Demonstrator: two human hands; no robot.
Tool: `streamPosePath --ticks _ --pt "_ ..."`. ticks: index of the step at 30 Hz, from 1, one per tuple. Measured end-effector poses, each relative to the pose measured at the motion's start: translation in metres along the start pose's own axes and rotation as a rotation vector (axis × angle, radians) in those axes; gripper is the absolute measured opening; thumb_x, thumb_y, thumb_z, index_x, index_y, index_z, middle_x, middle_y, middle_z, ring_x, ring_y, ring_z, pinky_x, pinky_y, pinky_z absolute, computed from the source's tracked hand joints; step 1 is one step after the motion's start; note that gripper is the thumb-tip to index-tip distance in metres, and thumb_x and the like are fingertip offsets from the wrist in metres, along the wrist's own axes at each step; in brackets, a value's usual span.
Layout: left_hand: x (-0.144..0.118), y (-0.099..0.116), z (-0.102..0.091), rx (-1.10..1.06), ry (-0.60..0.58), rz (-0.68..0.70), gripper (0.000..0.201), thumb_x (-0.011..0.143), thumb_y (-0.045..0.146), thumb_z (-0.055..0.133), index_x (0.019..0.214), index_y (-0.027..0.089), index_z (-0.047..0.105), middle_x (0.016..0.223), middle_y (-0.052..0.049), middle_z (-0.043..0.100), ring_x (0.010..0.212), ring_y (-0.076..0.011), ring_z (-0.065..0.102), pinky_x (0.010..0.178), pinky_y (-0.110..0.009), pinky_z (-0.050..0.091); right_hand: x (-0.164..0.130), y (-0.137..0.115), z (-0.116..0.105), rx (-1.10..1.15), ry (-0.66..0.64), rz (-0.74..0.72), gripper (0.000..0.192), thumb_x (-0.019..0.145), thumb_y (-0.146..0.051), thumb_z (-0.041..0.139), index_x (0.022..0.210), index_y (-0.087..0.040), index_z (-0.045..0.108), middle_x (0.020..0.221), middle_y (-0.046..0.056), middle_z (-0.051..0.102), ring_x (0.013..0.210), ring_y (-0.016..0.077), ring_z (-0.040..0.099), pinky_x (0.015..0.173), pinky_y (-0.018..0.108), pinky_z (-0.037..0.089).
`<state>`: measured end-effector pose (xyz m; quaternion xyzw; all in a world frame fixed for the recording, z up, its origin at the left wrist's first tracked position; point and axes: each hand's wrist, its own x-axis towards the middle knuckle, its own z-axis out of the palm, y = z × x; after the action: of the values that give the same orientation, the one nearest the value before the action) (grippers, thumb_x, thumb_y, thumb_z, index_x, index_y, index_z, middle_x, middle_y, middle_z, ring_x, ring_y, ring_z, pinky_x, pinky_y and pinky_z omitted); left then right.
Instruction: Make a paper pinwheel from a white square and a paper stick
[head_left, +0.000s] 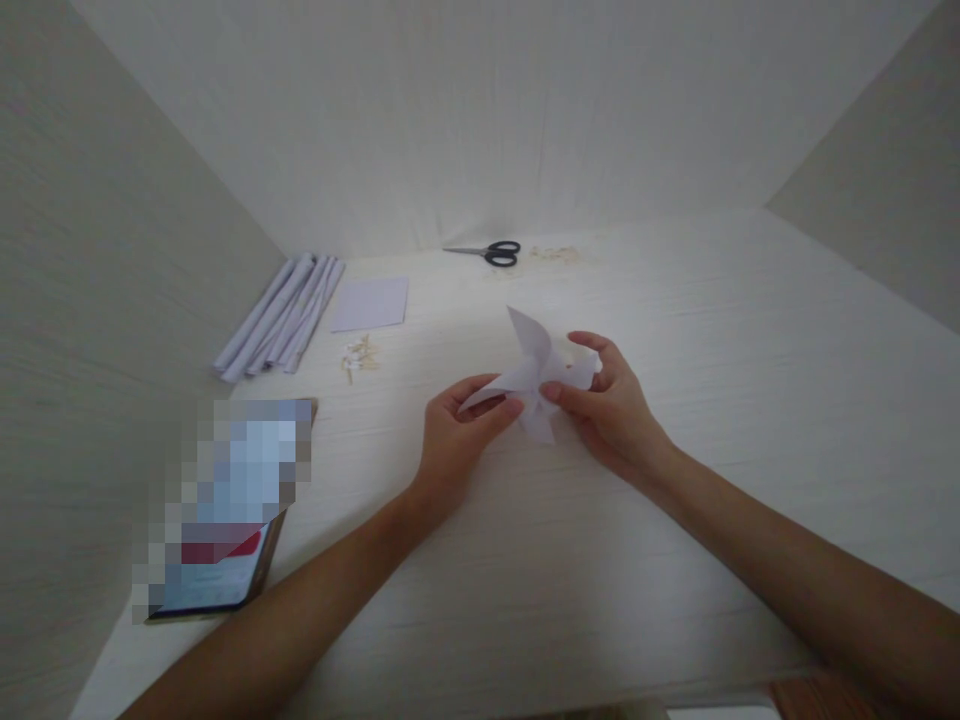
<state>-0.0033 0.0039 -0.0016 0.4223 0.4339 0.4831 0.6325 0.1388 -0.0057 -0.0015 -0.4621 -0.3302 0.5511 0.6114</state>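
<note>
1. While both arms are reaching in over the pale desk, the head view is showing the person gathering the folded tips of a white paper pinwheel at its middle, held just above the desk surface at the centre of the view.
2. The left hand is pinching the lower-left blade between thumb and fingertips, closed narrowly on the paper.
3. The right hand is closing on the pinwheel's right side, its thumb pressing toward the hub while the fingers are curling behind the paper.
4. To do this well, the person is probably needing to keep all gathered tips stacked over the centre under one thumb, pressing lightly so the curved blades are not creasing flat.
5. Farther back on the left, paper rolls are lying side by side, with a flat paper square just beside them and a small heap of pins in front.
6. Scissors are resting near the back wall, well apart from the hands, and a phone is lying at the near left, its screen blurred.
</note>
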Motion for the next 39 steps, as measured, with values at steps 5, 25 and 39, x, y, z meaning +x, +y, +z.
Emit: streamPosePath --ticks 5,25,39 --pt "-0.002 -0.002 0.003 0.021 -0.028 0.012 0.018 0.056 0.022 0.07 0.073 0.016 0.067 0.074 -0.001 0.068 0.069 -0.013 0.061 0.066 -0.024 0.048 -0.006 -0.001 0.006 0.042 -0.004 0.036 0.061 0.049 -0.018 0.075 0.096 -0.026 0.039 0.06 -0.008 0.059 0.052 0.0093 0.056 0.053 0.023 0.045" --pt "-0.002 -0.003 0.007 -0.33 -0.22 -0.051 0.022 0.061 0.019 0.065 0.082 0.014 0.066 0.084 -0.006 0.067 0.084 -0.0175 0.059 0.082 -0.031 0.042 -0.004 0.002 0.008 0.193 0.014 0.061 0.052 0.048 -0.013 0.074 0.088 -0.024 0.043 0.063 -0.008 0.059 0.055 0.0079 0.054 0.055 0.021 0.044" --pt "-0.004 -0.007 0.005 0.078 -0.016 0.016 0.019 0.061 0.029 0.065 0.075 0.017 0.065 0.067 0.0 0.062 0.064 -0.012 0.056 0.067 -0.027 0.044 -0.007 0.004 0.008 0.036 -0.024 -0.001 0.052 0.05 -0.016 0.075 0.089 -0.025 0.041 0.065 -0.009 0.057 0.054 0.0075 0.054 0.053 0.021 0.043"
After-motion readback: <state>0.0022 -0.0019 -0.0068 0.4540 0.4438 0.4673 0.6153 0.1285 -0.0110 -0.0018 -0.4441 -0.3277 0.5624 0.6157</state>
